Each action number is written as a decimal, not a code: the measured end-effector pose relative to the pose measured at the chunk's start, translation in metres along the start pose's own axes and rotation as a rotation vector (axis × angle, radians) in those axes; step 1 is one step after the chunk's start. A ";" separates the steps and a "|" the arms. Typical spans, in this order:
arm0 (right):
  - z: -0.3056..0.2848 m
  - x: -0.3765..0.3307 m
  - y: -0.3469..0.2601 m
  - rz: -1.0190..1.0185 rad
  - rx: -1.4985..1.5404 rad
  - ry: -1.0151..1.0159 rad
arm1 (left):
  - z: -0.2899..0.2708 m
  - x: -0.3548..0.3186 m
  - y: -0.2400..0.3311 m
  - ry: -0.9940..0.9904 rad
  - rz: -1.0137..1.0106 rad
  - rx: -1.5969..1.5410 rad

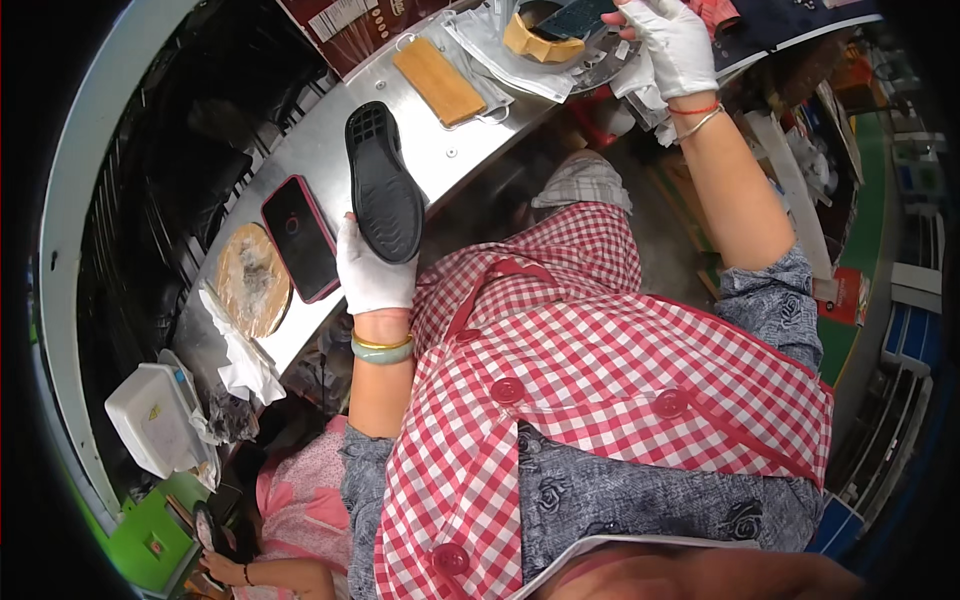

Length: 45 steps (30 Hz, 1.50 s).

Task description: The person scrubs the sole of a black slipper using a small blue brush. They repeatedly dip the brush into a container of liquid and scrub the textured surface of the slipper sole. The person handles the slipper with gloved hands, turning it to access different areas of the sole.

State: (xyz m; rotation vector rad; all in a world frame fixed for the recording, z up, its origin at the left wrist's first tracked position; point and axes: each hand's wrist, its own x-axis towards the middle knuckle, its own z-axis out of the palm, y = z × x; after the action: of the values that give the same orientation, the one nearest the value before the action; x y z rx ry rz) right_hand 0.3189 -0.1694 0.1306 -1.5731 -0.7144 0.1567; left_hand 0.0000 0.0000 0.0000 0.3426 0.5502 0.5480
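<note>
While the left hand [372,270] gripped a black sole [383,185] by its heel, tread up over the tabletop [440,150] edge, the right hand [675,45] reached far forward, fingers closed on something dark I could not make out. Just left of the left hand lay a phone [300,237] and a round pad [250,280]. The sole looked bare and unjoined, so the work seemed early, most of it left.
</note>
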 end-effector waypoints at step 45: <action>-0.013 -0.008 -0.021 0.168 -0.079 -0.048 | 0.062 -0.038 0.001 -0.355 -0.200 -0.124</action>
State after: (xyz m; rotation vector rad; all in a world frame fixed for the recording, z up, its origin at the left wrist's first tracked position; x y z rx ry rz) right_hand 0.3116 -0.1854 0.1493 -1.7096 -0.6313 0.2940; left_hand 0.0073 -0.0309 0.0652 0.2553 0.2028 0.3154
